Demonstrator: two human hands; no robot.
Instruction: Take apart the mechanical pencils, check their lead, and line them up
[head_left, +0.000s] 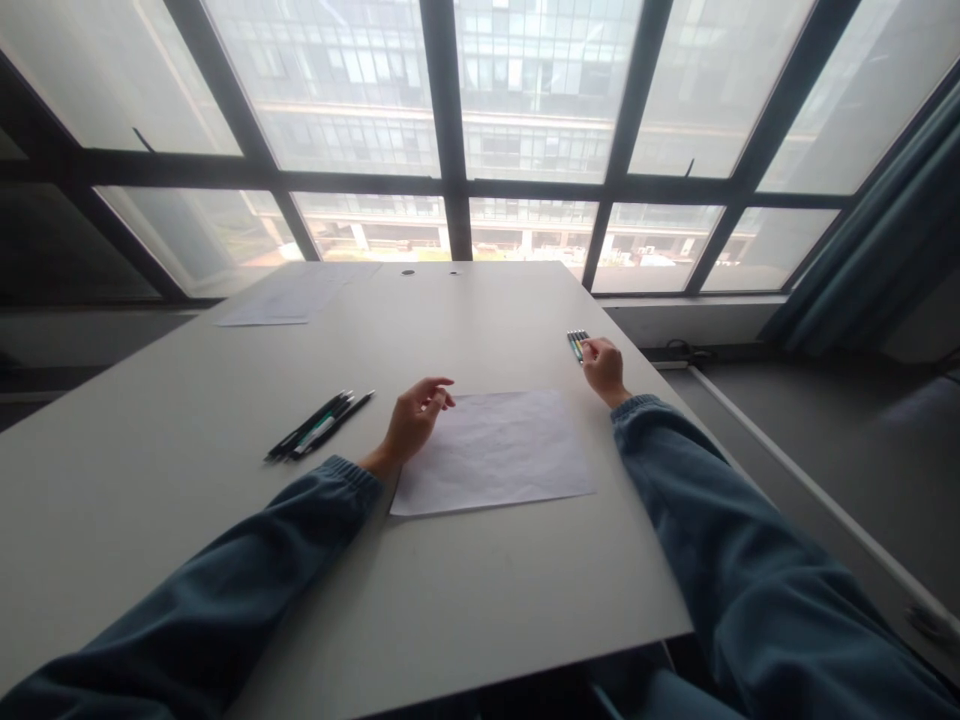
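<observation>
A white sheet of paper (499, 450) lies on the table in front of me, slightly creased. My left hand (416, 422) is over the sheet's upper left corner, fingers loosely bent and apart, with nothing seen in them. Beyond the sheet's upper right corner, my right hand (604, 370) is closed at a small row of thin sticks with coloured parts (576, 340). The fingers cover part of that row, and what they grip is hidden. Several dark pens (319, 428), some with green or white parts, lie in a bunch left of my left hand.
The white table (480, 590) reaches to the large windows, its right edge close to my right forearm. More paper sheets (274, 300) lie at the far left. Two small round fittings (407, 272) sit near the back edge. A blue curtain (862, 230) hangs at right.
</observation>
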